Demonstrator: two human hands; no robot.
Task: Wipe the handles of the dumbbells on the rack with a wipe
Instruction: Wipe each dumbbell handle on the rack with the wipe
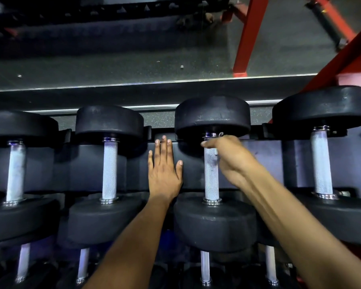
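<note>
Item: dumbbell rack (pixel 265 163), upper tier, four dumbbells seen from above, handles running twelve to six o'clock; a lower tier is partly seen at six o'clock.

Right hand (pixel 227 155): curled round the far end of the third handle (pixel 211 176), counted from nine o'clock, just under the far head (pixel 212 115). A thin pale scrap, taken to be the wipe (pixel 216 151), is glimpsed between the fingers (pixel 208 143) and the knurled steel; most of it is hidden. The fingers are clenched on handle and wipe together.

Left hand (pixel 165 167): laid flat on the dark rack panel at nine o'clock of that handle, fingers straight and released, nothing held.

Remaining handles: second handle (pixel 109 170) at nine o'clock, fourth handle (pixel 321 161) at three o'clock, first handle (pixel 16 170) at the far nine o'clock edge.

Step judged: the third handle is being wiped at its twelve o'clock end; the six o'clock length appears yet to be covered.

Hazards noted:
- The wipe could bunch or snag on the knurling, so that bare skin, not cloth, is drawn along the steel.
- Knuckles could be jammed against the far head if the stroke is pushed toward twelve o'clock.
- The dumbbell could be rolled in its cradle by a hard twist.
- The underside of the handle could be missed.
</note>
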